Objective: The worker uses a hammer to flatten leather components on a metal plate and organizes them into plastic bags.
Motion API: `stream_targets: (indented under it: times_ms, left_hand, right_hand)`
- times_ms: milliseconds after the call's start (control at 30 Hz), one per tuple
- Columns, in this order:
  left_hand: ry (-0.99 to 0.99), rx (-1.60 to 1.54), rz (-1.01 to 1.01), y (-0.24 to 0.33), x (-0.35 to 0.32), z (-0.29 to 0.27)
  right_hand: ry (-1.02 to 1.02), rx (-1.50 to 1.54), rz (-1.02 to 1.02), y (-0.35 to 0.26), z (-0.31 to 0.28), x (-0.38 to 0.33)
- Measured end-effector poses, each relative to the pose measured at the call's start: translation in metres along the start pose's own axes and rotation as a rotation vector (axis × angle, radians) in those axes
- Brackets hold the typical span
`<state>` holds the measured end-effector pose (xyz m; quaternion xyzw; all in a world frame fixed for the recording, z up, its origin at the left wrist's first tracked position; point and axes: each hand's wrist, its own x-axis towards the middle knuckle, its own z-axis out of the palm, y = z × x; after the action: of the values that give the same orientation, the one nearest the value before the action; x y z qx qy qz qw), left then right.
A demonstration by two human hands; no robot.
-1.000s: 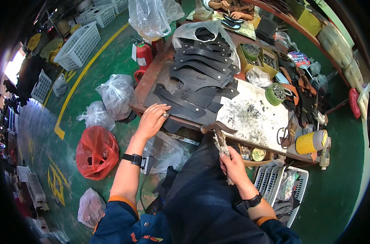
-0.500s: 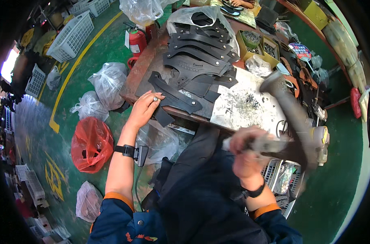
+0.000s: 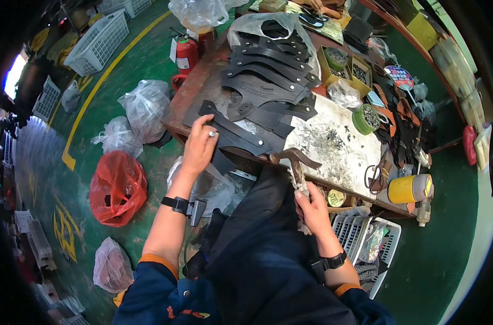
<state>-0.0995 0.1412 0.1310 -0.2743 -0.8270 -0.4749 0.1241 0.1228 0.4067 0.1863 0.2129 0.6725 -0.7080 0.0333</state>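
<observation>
My right hand (image 3: 313,208) grips the pale, wrapped handle of a hammer (image 3: 299,176). The hammer's curved metal head is at the table's front edge. My left hand (image 3: 200,147), with a ring on one finger, is at the near left edge of a black leather piece (image 3: 230,129). Its index finger is stretched out and the others are loosely bent; the fingertips partly overlap the leather. A metal stud shows at the piece's right end. Behind it lies a stack of similar black leather pieces (image 3: 265,86) with studs, partly in a clear plastic bag.
Loose small dark bits lie on a white board (image 3: 330,143). Nearby are a green tin of studs (image 3: 366,119), scissors (image 3: 374,180) and a yellow container (image 3: 407,189). White baskets (image 3: 387,254) stand below right. A red bag (image 3: 118,188) and fire extinguisher (image 3: 185,56) are left.
My right hand has brought the hammer down and left from the right side to the table's front edge. My left hand has lifted slightly, its fingers less flat on the leather.
</observation>
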Motion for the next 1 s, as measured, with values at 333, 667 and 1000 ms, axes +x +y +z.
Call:
stream_targets:
  times_ms: [333, 667, 1000]
  left_hand:
    - [0.087, 0.348, 0.151, 0.004, 0.002, 0.013]
    - [0.035, 0.518, 0.181, 0.012, 0.001, 0.015]
    - [0.118, 0.532, 0.183, 0.005, -0.003, 0.023]
  right_hand:
    - [-0.04, -0.067, 0.017, 0.008, 0.011, 0.001]
    - [-0.065, -0.14, -0.046, -0.016, 0.033, 0.013]
    - [-0.108, -0.22, -0.505, -0.095, 0.09, 0.074]
